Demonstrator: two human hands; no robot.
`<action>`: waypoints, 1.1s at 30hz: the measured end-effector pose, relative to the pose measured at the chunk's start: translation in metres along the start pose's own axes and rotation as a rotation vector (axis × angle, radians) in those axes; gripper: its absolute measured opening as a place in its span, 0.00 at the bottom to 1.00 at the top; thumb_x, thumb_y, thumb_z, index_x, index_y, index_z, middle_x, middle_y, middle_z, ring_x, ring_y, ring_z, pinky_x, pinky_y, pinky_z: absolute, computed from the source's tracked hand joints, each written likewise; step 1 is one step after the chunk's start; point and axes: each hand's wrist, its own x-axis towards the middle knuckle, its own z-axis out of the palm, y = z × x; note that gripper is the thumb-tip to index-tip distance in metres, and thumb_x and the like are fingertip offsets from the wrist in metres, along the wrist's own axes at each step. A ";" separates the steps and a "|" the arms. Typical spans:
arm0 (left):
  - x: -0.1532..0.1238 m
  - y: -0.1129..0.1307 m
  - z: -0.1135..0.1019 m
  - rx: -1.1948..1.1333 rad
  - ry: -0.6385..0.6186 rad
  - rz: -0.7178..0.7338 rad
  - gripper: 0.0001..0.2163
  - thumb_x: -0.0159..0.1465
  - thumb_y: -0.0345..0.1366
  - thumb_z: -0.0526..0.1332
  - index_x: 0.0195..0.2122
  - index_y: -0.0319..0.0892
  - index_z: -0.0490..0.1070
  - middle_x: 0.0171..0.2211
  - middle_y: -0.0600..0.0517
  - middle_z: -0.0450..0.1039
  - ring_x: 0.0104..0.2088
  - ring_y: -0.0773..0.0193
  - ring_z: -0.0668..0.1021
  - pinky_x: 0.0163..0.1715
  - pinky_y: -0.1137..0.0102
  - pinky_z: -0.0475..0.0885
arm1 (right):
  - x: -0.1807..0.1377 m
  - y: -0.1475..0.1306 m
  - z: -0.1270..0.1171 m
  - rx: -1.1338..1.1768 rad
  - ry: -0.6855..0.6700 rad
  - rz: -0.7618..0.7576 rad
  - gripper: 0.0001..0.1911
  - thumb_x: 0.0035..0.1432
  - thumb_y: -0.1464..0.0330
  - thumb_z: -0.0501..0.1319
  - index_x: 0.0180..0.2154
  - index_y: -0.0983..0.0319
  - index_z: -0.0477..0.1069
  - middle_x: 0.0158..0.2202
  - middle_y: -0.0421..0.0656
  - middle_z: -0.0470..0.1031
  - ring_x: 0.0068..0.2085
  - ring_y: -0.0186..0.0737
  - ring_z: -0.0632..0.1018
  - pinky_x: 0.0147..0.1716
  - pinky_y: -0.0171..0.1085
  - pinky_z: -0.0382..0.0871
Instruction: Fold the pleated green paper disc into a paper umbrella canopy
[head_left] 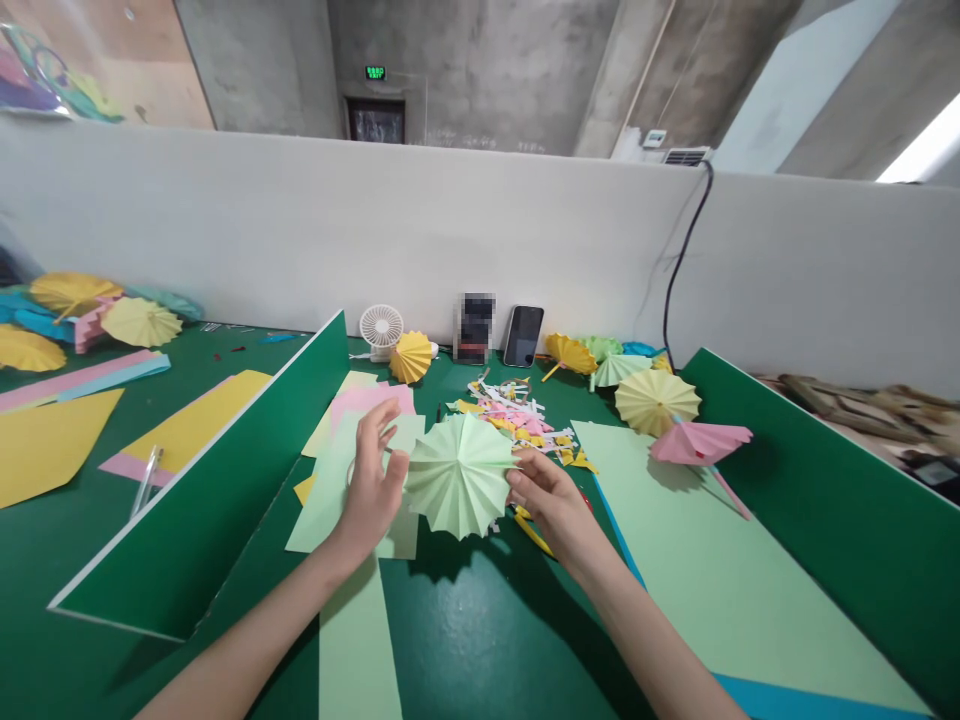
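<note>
A pale green pleated paper umbrella canopy [459, 480] is held above the table, its folded ridges fanning out from a central point. My right hand [551, 495] pinches its right edge between thumb and fingers. On the other side, my left hand [373, 485] is open, with the fingers curved and apart from the thumb. Its thumb is close to the canopy's left edge; whether it touches cannot be told. Beneath the canopy the underside is hidden. Yellow-handled scissors [534, 533] lie partly hidden by my right hand.
Paper scraps [517, 410] are heaped behind the canopy. Green sheets [352, 620] lie left, a larger green sheet [720, 560] right. Finished paper umbrellas [657, 400] stand at the back right. Green dividers [217, 500] flank the area. A small fan [381, 327] and a phone [523, 336] stand behind.
</note>
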 end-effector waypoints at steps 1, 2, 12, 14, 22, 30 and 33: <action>-0.001 0.001 0.001 -0.067 -0.046 -0.019 0.28 0.58 0.57 0.43 0.56 0.48 0.48 0.56 0.44 0.51 0.57 0.55 0.59 0.52 0.57 0.60 | 0.000 0.001 0.001 0.029 -0.003 0.007 0.11 0.44 0.63 0.66 0.29 0.60 0.67 0.26 0.36 0.67 0.27 0.29 0.68 0.29 0.30 0.63; -0.003 0.002 0.002 -0.105 -0.090 -0.027 0.32 0.55 0.60 0.44 0.57 0.49 0.45 0.58 0.44 0.48 0.58 0.53 0.57 0.53 0.57 0.59 | -0.001 0.001 0.003 0.052 -0.007 0.013 0.11 0.44 0.64 0.66 0.30 0.60 0.68 0.26 0.36 0.67 0.28 0.29 0.69 0.30 0.30 0.64; -0.013 0.010 0.006 0.006 -0.185 0.013 0.36 0.45 0.60 0.58 0.54 0.51 0.55 0.59 0.47 0.46 0.59 0.48 0.54 0.53 0.57 0.57 | -0.010 0.009 0.022 -0.015 -0.103 0.045 0.10 0.47 0.64 0.64 0.29 0.61 0.63 0.26 0.37 0.67 0.27 0.31 0.69 0.28 0.31 0.63; -0.013 0.014 0.005 0.009 -0.207 -0.005 0.31 0.48 0.57 0.59 0.51 0.50 0.59 0.57 0.46 0.49 0.56 0.50 0.60 0.50 0.60 0.61 | -0.011 0.009 0.024 -0.070 -0.123 0.037 0.11 0.48 0.64 0.63 0.29 0.61 0.62 0.24 0.36 0.67 0.27 0.31 0.69 0.28 0.32 0.62; -0.007 0.017 0.002 0.045 -0.180 0.000 0.14 0.54 0.41 0.59 0.42 0.45 0.66 0.46 0.46 0.61 0.47 0.56 0.68 0.43 0.63 0.66 | -0.009 0.001 0.015 -0.296 -0.180 -0.059 0.14 0.51 0.58 0.59 0.34 0.60 0.61 0.29 0.38 0.66 0.30 0.33 0.70 0.30 0.34 0.67; -0.010 0.019 0.003 0.018 -0.277 0.016 0.18 0.53 0.45 0.61 0.43 0.45 0.66 0.46 0.46 0.59 0.48 0.57 0.67 0.45 0.64 0.65 | -0.011 -0.009 0.008 -0.708 -0.071 -0.424 0.03 0.56 0.67 0.56 0.33 0.59 0.67 0.33 0.42 0.69 0.33 0.36 0.71 0.34 0.35 0.66; -0.011 0.018 0.003 0.007 -0.290 0.020 0.19 0.53 0.48 0.60 0.43 0.45 0.65 0.46 0.47 0.59 0.48 0.57 0.67 0.46 0.65 0.64 | -0.014 -0.010 0.012 -0.817 -0.074 -0.525 0.04 0.58 0.70 0.54 0.30 0.60 0.66 0.30 0.42 0.68 0.32 0.36 0.70 0.32 0.34 0.65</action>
